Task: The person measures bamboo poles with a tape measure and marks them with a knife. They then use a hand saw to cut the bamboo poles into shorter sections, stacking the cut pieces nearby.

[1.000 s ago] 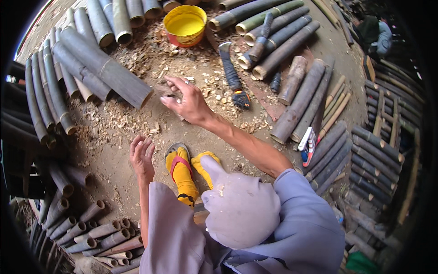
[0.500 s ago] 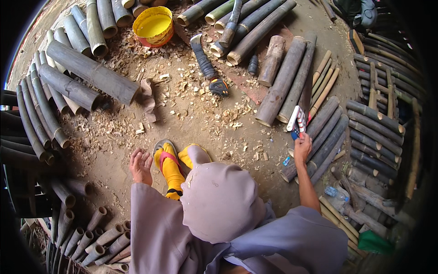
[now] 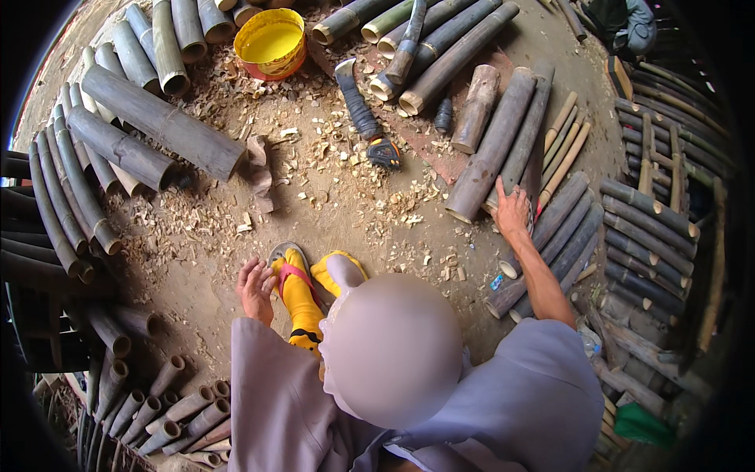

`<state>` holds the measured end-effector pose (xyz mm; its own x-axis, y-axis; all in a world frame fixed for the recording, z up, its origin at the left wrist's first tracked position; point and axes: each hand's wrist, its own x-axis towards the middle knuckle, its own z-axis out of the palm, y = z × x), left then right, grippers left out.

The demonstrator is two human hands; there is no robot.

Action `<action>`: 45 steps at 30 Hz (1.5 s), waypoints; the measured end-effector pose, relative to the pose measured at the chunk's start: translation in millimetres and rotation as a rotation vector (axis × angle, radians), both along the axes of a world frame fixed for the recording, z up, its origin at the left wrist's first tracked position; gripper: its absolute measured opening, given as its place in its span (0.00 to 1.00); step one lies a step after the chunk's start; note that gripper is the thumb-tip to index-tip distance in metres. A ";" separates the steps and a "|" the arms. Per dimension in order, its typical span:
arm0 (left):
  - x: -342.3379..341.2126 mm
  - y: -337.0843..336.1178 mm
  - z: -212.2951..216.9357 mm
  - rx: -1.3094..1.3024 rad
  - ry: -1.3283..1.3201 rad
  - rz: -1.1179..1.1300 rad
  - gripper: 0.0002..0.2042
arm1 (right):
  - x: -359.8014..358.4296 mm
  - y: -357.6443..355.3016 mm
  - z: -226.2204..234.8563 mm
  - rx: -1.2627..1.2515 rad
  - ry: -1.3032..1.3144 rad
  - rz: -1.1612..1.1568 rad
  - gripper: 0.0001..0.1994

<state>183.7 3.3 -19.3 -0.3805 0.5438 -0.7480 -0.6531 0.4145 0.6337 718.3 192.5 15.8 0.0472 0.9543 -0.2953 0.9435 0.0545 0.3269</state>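
Observation:
My right hand (image 3: 513, 211) reaches out with its fingers spread, touching the near end of a dark bamboo pole (image 3: 531, 126). A thicker brown bamboo pole (image 3: 494, 145) lies just left of it. Nothing shows in this hand, though its palm is hidden. Near my sandalled foot in a yellow sock (image 3: 297, 303), my left hand (image 3: 256, 289) is raised, empty, with its fingers apart and slightly bent. A blade with a black-wrapped handle (image 3: 358, 110) lies on the ground ahead, its end beside an orange and black tape measure (image 3: 384, 153).
Wood chips (image 3: 346, 153) cover much of the ground. A yellow bucket (image 3: 271, 67) stands at the far side. Cut bamboo (image 3: 161, 122) lies on the left, with more poles (image 3: 649, 216) stacked on the right. Rounded grey cloth (image 3: 393, 346) hides the lower middle.
My right hand has moved forward to the bamboo pole. The white and blue object it held is no longer visible. My left hand has shifted slightly right, still empty.

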 end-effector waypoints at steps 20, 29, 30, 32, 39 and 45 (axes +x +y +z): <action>-5.7 -2.4 4.8 0.024 0.033 -0.049 0.19 | -40.2 81.6 53.3 0.004 2.228 -1.229 0.34; -11.5 4.3 1.0 0.037 0.066 -0.128 0.19 | -15.7 70.0 11.3 0.328 2.133 -1.168 0.29; -16.3 6.3 6.6 0.033 0.081 -0.139 0.19 | -33.7 44.2 12.7 0.410 1.975 -1.046 0.31; -23.1 23.0 15.3 0.088 0.112 -0.259 0.21 | -76.8 -0.5 28.1 0.472 1.682 -0.760 0.37; -6.7 124.7 93.3 0.411 0.024 -0.554 0.36 | -154.6 -52.7 60.3 0.238 1.301 0.023 0.50; -20.2 198.4 161.8 0.718 0.344 0.119 0.35 | -268.8 -33.9 71.7 -0.029 1.410 0.497 0.43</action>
